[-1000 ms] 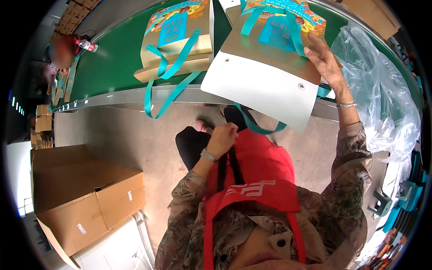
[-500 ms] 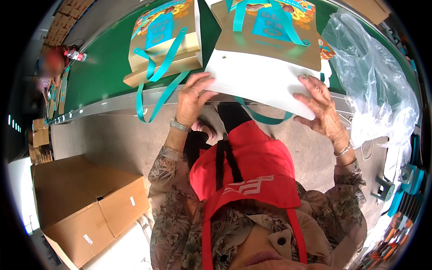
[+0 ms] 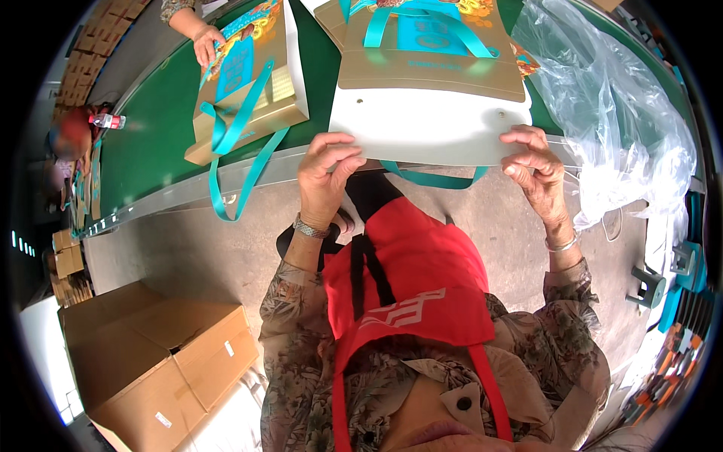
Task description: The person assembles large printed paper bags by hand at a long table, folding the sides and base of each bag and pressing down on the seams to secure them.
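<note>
Your left hand (image 3: 322,172) and right hand (image 3: 541,172), well apart, pinch opposite corners of the gold gift bag's (image 3: 429,74) white flap (image 3: 425,126), seemingly supporting its overhang beyond the green tabletop's (image 3: 147,154) near edge.

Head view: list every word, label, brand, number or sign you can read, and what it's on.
None can be quoted reliably:
Gold bag with white flap: print on blue panel blurred, line below too small.
Other gold bag: print on blue panel blurred.
Red apron: white mark broken by folds.
Carton: two white labels, too small.
Bottle: label too small.
</note>
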Demonstrator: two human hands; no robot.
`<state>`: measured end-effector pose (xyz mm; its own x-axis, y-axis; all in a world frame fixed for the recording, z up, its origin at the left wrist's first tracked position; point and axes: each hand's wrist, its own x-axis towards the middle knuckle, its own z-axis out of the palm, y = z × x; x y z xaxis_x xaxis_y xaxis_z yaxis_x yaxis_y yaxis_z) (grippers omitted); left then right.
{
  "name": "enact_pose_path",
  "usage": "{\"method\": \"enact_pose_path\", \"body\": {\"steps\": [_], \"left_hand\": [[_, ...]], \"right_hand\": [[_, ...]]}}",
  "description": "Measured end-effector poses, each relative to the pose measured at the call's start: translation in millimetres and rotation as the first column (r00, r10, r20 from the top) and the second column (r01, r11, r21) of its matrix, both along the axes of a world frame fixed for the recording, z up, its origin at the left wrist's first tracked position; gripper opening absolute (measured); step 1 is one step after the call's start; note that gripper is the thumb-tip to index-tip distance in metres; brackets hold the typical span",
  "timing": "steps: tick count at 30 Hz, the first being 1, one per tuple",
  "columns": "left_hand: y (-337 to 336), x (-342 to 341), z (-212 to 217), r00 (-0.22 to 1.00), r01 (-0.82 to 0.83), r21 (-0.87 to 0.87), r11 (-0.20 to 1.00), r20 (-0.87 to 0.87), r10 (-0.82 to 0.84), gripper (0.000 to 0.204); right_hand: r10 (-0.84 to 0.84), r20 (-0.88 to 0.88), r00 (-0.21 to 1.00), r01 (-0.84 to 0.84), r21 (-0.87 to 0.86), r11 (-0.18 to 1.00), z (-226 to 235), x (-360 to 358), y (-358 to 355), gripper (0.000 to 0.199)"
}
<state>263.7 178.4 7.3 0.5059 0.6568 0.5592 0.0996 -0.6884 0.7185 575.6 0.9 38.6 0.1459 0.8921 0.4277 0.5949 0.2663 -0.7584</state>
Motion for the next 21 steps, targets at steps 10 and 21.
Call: {"method": "enact_pose_path", "body": {"steps": [10, 21], "left_hand": [[0.7, 6.4, -11.8, 0.98, -0.092, -0.498, 0.862, 0.107, 0.167, 0.022], [-15.8, 24.8, -2.6, 0.925, -0.242, -0.466, 0.851, 0.154, 0.347, 0.022]], "right_hand": [[-0.352, -0.343, 0.871, 0.316, -0.159, 0.935, -13.4, -10.8, 0.6, 0.015], [-0.283, -0.797, 0.534, 0.396, -0.06, 0.916, -43.9, -25.7, 8.9, 0.02]]}}
